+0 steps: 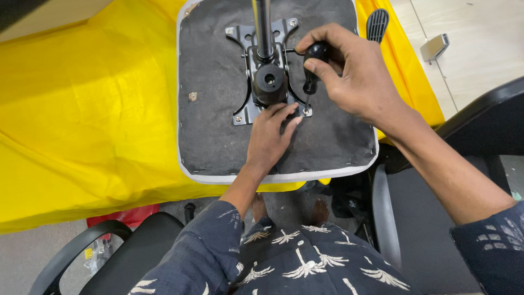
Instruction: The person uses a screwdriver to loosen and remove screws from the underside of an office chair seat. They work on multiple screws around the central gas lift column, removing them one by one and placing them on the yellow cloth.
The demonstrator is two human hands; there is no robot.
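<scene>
Four corner screws are seen seated in the metal mechanism plate [248, 106] on the upturned seat base [218, 82], which lies on the yellow-covered table [82, 109]. The near right screw [306, 111] is being worked: the screwdriver [312, 71] is gripped in the right hand [349, 71], while the plate is steadied by the flat, loosely spread left hand [270, 134]. Tightness cannot be judged.

L hand [271, 133] flat, R hand [349, 71] fisted
</scene>
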